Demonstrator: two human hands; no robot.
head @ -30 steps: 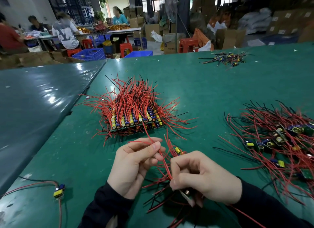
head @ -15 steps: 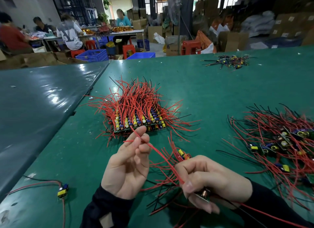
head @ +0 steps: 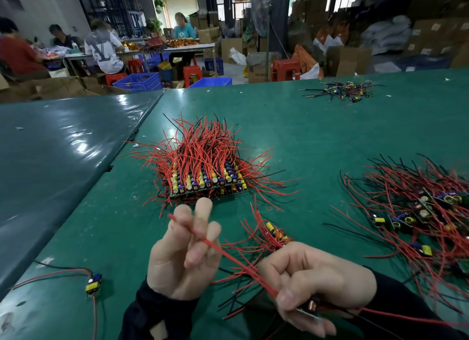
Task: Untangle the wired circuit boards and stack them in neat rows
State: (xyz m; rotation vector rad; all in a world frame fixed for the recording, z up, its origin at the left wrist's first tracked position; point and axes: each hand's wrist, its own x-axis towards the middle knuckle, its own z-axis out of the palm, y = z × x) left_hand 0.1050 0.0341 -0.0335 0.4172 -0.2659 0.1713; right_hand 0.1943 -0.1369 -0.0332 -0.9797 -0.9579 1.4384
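— Where's the board?
— I see it pinched in the right hand [head: 314, 286], a small board [head: 311, 310] low under its fingertips.
— And the left hand [head: 185, 248]?
— Fingers raised, a red wire [head: 228, 257] nipped between them, running taut down to the right hand.
— The stack [head: 205, 180]?
— On the table [head: 304, 126], just beyond the left hand; the loose pile [head: 416, 213] lies right of the right hand.
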